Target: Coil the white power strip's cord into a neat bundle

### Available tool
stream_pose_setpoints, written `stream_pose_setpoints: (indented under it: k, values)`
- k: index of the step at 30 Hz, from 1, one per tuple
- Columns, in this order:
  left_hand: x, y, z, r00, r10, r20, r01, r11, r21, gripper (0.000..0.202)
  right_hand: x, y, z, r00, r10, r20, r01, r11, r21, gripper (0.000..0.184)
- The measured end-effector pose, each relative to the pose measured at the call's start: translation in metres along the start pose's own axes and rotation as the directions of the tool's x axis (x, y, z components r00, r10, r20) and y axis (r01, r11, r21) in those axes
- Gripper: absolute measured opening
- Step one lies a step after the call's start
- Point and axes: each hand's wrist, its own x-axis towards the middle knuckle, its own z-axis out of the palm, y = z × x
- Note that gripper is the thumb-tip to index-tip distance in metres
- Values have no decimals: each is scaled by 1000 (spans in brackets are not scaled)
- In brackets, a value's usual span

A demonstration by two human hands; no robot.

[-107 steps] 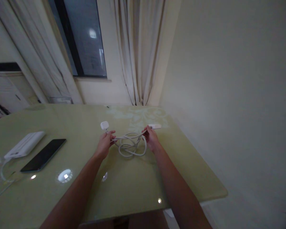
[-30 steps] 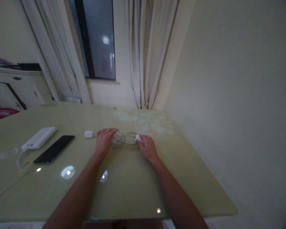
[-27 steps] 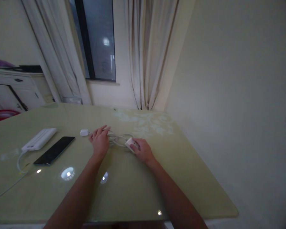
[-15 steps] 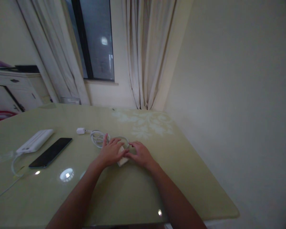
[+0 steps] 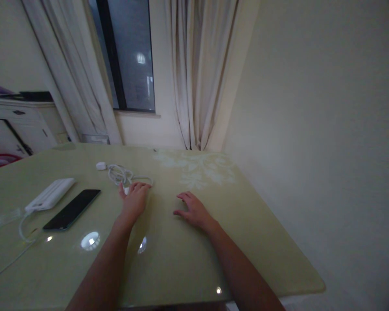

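My left hand (image 5: 135, 202) is closed over a small white block (image 5: 126, 190), mostly hidden, with its edge showing between thumb and fingers. Just beyond it lies a coiled white cable (image 5: 119, 173), one loop curving right past my fingertips. A white plug (image 5: 101, 166) sits at the cable's far left end. My right hand (image 5: 194, 210) is apart from these things, over the table to the right, thumb and fingers spread and holding nothing.
A black phone (image 5: 71, 210) lies on the glossy pale green table (image 5: 175, 268) at left. Beside it is a white power bank (image 5: 51, 194) with a white cable (image 5: 11, 264) running to the left edge. A wall (image 5: 327, 129) borders the table's right side.
My left hand has moved left with the white block, and the coiled cable and plug have shifted left and away. My right hand has let go and stays near its place, fingers apart.
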Motion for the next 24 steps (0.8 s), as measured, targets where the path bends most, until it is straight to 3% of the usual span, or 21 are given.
stream_pose_setpoints:
  k: [3, 5, 9, 12, 21, 24]
  values:
    - [-2, -8, -2, 995, -89, -33, 92, 989, 112, 50, 1, -1, 4, 1000, 26, -5, -26, 997, -71, 54]
    - [-3, 1, 2, 995, -92, -31, 95, 985, 142, 45, 2, -2, 7, 999, 28, -23, -30, 996, -89, 48]
    - [-4, 34, 19, 996, 54, 66, -57, 997, 44, 36, 5, -3, 10, 997, 36, -66, -43, 994, -99, 35]
    - [-4, 46, 29, 986, 124, 113, -124, 992, -8, 34, 6, -2, 10, 996, 48, -76, -56, 993, -106, 30]
    - [-1, 38, 31, 983, 156, 102, -157, 988, 0, 35, 6, -2, 12, 996, 57, -73, -64, 994, -92, 27]
    - [1, 33, 30, 999, 42, 21, -43, 997, 59, 42, 6, -1, 12, 996, 59, -73, -67, 993, -100, 26]
